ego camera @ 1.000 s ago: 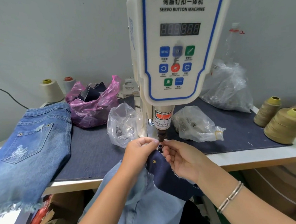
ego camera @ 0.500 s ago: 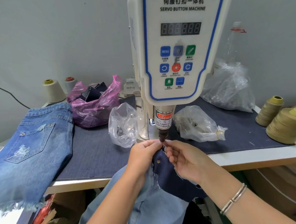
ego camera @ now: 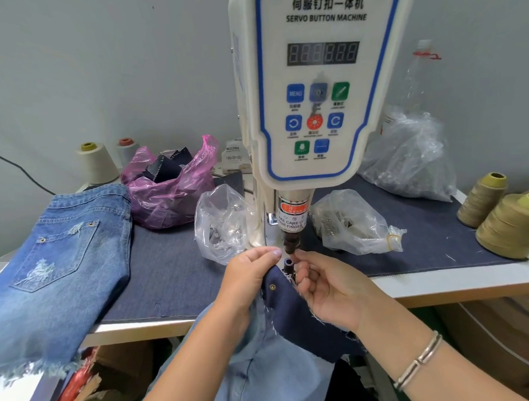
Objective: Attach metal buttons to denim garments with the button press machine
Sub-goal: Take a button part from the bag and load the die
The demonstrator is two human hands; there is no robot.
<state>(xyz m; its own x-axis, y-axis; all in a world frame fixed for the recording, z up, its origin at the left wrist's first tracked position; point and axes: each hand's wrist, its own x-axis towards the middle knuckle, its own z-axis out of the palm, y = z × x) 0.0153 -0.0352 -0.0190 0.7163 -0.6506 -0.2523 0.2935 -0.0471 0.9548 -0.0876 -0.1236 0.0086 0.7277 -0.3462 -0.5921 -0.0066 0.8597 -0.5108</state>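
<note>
A: Two spools point(ego camera: 97, 163) far left, then jeans point(ego camera: 55, 266), pink bag point(ego camera: 171, 193)?

B: Yes. Left hand point(ego camera: 249, 277) and right hand point(ego camera: 329, 286) pinch the garment point(ego camera: 297, 318) under the press point(ego camera: 290, 245); clear bags point(ego camera: 221, 227) flank it.

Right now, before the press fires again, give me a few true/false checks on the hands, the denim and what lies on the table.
1. Both hands hold the denim garment below the press head. True: left hand and right hand grip it on either side.
2. A metal button already sits on the dark denim. True.
3. The folded jeans lie right of the machine. False: they lie on its left.
4. The pink bag is under the press head. False: it sits back left on the table.
5. The right wrist wears a bracelet. True.
</note>
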